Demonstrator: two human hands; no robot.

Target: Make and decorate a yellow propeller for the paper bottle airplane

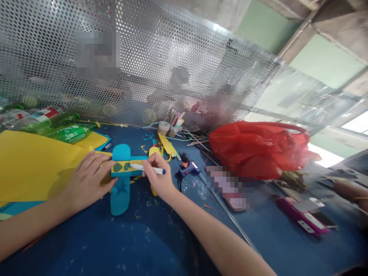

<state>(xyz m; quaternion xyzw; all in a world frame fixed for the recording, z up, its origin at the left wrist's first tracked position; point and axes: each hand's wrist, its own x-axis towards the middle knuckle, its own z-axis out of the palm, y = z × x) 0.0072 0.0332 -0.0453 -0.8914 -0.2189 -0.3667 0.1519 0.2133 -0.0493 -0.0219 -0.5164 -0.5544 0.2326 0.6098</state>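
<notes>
A blue and yellow craft toy airplane (121,197) lies on the blue table, its wings pointing toward and away from me. Dark green patches mark the yellow strip along its body, and a dark star is on the near wing. My left hand (87,176) grips the body's left part between thumb and fingers. In the fingers of my right hand (158,178) is a white marker pen (158,170) with a dark blue end. Its tip touches the yellow strip, at or beside a green patch. The right hand partly covers the plane's yellow right end.
Yellow sheets (34,165) lie at left, with green plastic bottles (71,133) behind. Beyond the plane are paper scraps and cups of sticks (176,122). A glue gun (189,166), a red plastic bag (255,147) and a purple box (301,216) stand rightward. Perforated metal (143,46) borders the back.
</notes>
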